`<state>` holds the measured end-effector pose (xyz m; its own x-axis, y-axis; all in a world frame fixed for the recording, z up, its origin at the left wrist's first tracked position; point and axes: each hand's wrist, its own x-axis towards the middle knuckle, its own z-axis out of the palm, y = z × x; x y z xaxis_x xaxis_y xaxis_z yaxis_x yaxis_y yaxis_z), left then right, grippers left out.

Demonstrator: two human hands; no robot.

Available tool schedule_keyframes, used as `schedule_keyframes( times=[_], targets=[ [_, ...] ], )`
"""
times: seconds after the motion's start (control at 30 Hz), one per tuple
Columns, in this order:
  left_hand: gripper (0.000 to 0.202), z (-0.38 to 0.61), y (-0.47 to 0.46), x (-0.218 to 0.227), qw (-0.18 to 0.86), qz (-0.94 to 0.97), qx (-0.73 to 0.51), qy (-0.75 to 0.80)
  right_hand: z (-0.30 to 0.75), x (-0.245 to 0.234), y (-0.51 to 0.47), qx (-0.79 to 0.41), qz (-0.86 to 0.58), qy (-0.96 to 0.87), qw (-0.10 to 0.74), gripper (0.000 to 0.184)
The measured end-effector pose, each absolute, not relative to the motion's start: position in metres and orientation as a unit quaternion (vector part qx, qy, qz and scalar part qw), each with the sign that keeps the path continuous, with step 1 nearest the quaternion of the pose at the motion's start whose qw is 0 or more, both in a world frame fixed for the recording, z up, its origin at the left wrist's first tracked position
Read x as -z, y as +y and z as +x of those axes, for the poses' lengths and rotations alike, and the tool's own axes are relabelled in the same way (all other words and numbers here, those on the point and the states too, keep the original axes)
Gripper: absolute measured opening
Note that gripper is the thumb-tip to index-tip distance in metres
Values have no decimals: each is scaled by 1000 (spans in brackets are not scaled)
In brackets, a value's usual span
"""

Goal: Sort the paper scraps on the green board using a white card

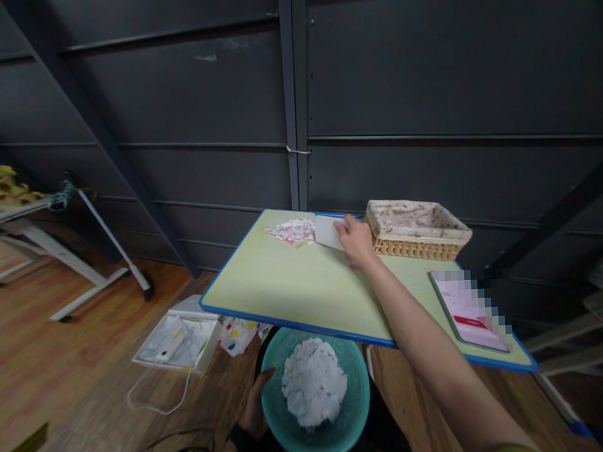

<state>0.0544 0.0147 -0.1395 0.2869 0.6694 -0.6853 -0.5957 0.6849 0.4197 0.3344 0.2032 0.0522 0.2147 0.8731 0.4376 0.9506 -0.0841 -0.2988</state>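
My right hand reaches across the table and grips a flat white card by its right end. The card's left edge meets a low pile of white and pink paper scraps on the tabletop. Down at my lap, my left hand grasps the left rim of a teal plastic basin, with the thumb over the edge. A heap of whitish shredded paper fills the middle of the basin.
The pale green table has a blue edge. A lined wicker basket stands at its back right, with a tablet nearer me. An open white box with a cable lies on the floor at left. Dark panels rise behind.
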Motion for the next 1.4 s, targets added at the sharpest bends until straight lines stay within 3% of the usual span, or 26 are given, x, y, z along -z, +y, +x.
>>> schedule_keyframes(
  times=[1.4],
  targets=[
    [53,55,14,138,814,63,-380,434,334,-55,202,77,-715,-655,231,38]
  ],
)
